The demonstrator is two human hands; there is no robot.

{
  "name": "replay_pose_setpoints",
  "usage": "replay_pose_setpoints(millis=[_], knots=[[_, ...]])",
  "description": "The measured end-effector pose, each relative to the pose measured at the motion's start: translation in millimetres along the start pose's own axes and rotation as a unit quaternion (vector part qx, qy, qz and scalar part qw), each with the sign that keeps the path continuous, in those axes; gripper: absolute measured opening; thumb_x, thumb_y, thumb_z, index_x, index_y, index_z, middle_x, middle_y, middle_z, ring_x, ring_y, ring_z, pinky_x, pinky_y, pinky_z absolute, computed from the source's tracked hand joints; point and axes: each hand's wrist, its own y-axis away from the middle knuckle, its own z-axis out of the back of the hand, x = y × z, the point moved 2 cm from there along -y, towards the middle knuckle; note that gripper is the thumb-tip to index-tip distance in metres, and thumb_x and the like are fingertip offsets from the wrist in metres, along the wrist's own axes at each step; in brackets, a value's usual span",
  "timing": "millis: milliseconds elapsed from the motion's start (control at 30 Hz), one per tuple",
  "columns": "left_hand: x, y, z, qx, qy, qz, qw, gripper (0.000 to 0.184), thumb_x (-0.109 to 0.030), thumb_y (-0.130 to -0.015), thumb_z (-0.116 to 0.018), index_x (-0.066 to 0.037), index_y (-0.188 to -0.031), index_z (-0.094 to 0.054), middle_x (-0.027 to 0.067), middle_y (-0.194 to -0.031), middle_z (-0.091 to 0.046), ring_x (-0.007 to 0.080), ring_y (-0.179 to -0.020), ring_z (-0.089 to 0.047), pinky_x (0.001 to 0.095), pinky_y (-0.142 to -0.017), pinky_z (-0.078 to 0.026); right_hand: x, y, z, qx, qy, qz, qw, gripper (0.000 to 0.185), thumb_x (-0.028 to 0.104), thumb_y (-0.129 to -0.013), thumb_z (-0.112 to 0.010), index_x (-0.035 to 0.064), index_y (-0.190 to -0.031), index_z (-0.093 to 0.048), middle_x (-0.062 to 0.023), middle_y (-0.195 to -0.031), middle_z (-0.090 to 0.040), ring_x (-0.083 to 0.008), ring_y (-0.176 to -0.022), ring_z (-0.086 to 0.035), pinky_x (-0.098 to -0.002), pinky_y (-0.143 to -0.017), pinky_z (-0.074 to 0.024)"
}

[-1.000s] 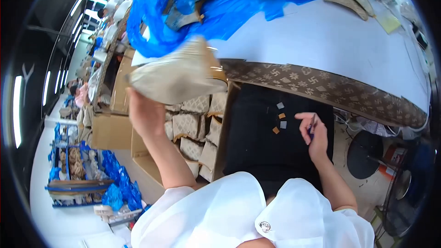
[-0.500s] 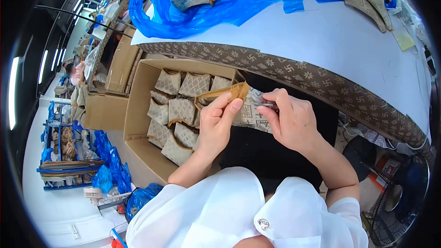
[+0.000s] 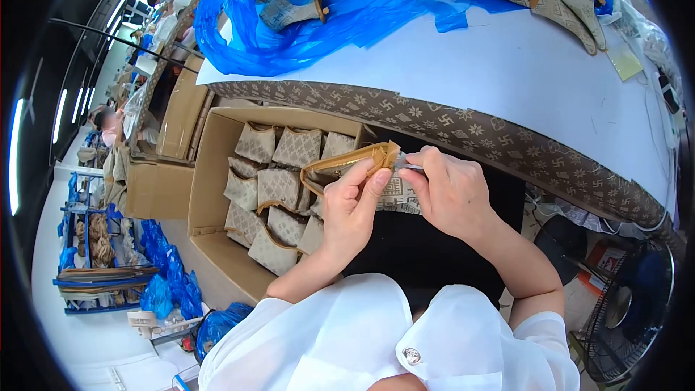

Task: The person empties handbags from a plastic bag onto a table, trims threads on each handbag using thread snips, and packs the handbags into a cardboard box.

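Observation:
My left hand point(image 3: 349, 210) pinches the tan edge of a patterned bag piece point(image 3: 400, 190), whose tan trim with a zipper point(image 3: 347, 160) loops out over the box. The beige printed fabric hangs below, partly behind my hands. My right hand point(image 3: 455, 195) is closed on a small metal tool, perhaps thread snips point(image 3: 411, 167); its tip lies against the trim's end beside my left fingertips. Left of my hands, a cardboard box point(image 3: 201, 181) holds several beige patterned pieces point(image 3: 279, 187) with tan edges, packed in rows.
Ahead is a white tabletop point(image 3: 499, 58) with a brown patterned edge. Blue plastic point(image 3: 333, 36) and more tan-trimmed pieces point(image 3: 568, 0) lie on it. A black fan point(image 3: 626, 311) stands at lower right. Blue racks point(image 3: 108, 246) and another carton point(image 3: 163, 188) are at left.
The metal tool has moved left to the trim's end, with my right hand a little left too. The view has shifted slightly; my left hand keeps its hold on the bag piece.

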Motion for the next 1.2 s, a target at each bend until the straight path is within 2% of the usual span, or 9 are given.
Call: replay_pose_setpoints(millis=[167,300,467,567,733,833,1000,1133,1200], knots=[[-11,-1,-4,0.008,-0.099,-0.035,0.995,0.020,-0.017,-0.098,-0.055,0.002,-0.103,-0.060,0.0067,-0.070,-0.054,0.0104,-0.061,-0.044,0.0254,-0.057,-0.040,1,-4,6,0.026,-0.030,-0.050,0.998,0.021,0.020,-0.090,-0.063,0.0047,-0.088,-0.049,-0.0070,-0.068,-0.062,-0.0240,-0.055,-0.062,-0.0339,-0.048,-0.0474],[-14,-1,-7,0.037,-0.076,-0.016,0.996,0.021,-0.017,-0.099,-0.052,0.002,-0.102,-0.059,0.0093,-0.069,-0.053,0.0124,-0.062,-0.045,0.0259,-0.058,-0.041,-4,-5,10,0.061,-0.084,-0.081,0.991,0.020,0.019,-0.092,-0.061,0.0039,-0.089,-0.048,-0.0090,-0.066,-0.061,-0.0265,-0.055,-0.062,-0.0358,-0.048,-0.0471],[-13,-2,-7,0.043,-0.084,-0.046,0.995,0.022,-0.018,-0.099,-0.050,0.002,-0.104,-0.058,0.0104,-0.073,-0.055,0.0119,-0.066,-0.047,0.0264,-0.061,-0.041,-9,-6,16,0.084,-0.134,-0.105,0.982,0.016,0.014,-0.090,-0.063,0.0028,-0.092,-0.051,-0.0126,-0.067,-0.061,-0.0286,-0.057,-0.062,-0.0343,-0.051,-0.0467],[-11,-4,-3,0.071,-0.019,-0.011,0.997,0.025,-0.020,-0.100,-0.050,0.003,-0.104,-0.058,0.0077,-0.077,-0.058,0.0096,-0.071,-0.048,0.0262,-0.065,-0.042,-16,-3,17,0.101,-0.145,-0.096,0.980,0.016,0.013,-0.090,-0.063,0.0026,-0.093,-0.052,-0.0128,-0.071,-0.062,-0.0281,-0.059,-0.063,-0.0337,-0.052,-0.0473],[-23,-12,18,0.138,0.035,0.084,0.986,0.028,-0.023,-0.101,-0.049,0.003,-0.103,-0.058,0.0008,-0.079,-0.058,0.0063,-0.072,-0.046,0.0243,-0.065,-0.040,-22,-3,25,0.069,-0.151,-0.014,0.986,0.020,0.012,-0.086,-0.067,0.0022,-0.097,-0.054,-0.0118,-0.081,-0.063,-0.0260,-0.062,-0.063,-0.0319,-0.053,-0.0481],[-30,-17,15,0.144,0.120,0.087,0.978,0.031,-0.024,-0.100,-0.048,0.002,-0.112,-0.061,-0.0090,-0.068,-0.040,0.0008,-0.060,-0.031,0.0205,-0.053,-0.022,-20,-6,29,0.071,-0.104,0.045,0.991,0.025,0.013,-0.083,-0.070,0.0022,-0.099,-0.054,-0.0109,-0.084,-0.063,-0.0250,-0.062,-0.062,-0.0309,-0.054,-0.0484],[-30,-18,16,0.170,0.078,0.075,0.980,0.030,-0.024,-0.100,-0.048,0.002,-0.110,-0.062,-0.0090,-0.069,-0.042,0.0011,-0.060,-0.031,0.0205,-0.053,-0.023,-17,-14,32,0.061,-0.046,0.108,0.991,0.026,0.015,-0.080,-0.072,0.0036,-0.096,-0.054,-0.0095,-0.080,-0.061,-0.0246,-0.060,-0.059,-0.0317,-0.053,-0.0474],[-31,-18,15,0.186,0.084,0.091,0.975,0.027,-0.023,-0.100,-0.048,0.000,-0.100,-0.062,-0.0093,-0.068,-0.040,0.0008,-0.060,-0.030,0.0204,-0.052,-0.022,-15,-20,35,0.084,-0.023,0.141,0.986,0.025,0.015,-0.080,-0.071,0.0046,-0.093,-0.054,-0.0086,-0.077,-0.059,-0.0244,-0.059,-0.059,-0.0326,-0.053,-0.0466],[-32,-21,16,0.202,0.058,0.066,0.975,0.026,-0.022,-0.100,-0.048,-0.001,-0.093,-0.060,-0.0072,-0.070,-0.039,0.0031,-0.063,-0.032,0.0216,-0.055,-0.025,-15,-24,38,0.099,-0.007,0.158,0.982,0.023,0.015,-0.079,-0.071,0.0053,-0.092,-0.054,-0.0078,-0.075,-0.058,-0.0243,-0.059,-0.059,-0.0331,-0.052,-0.0461]])
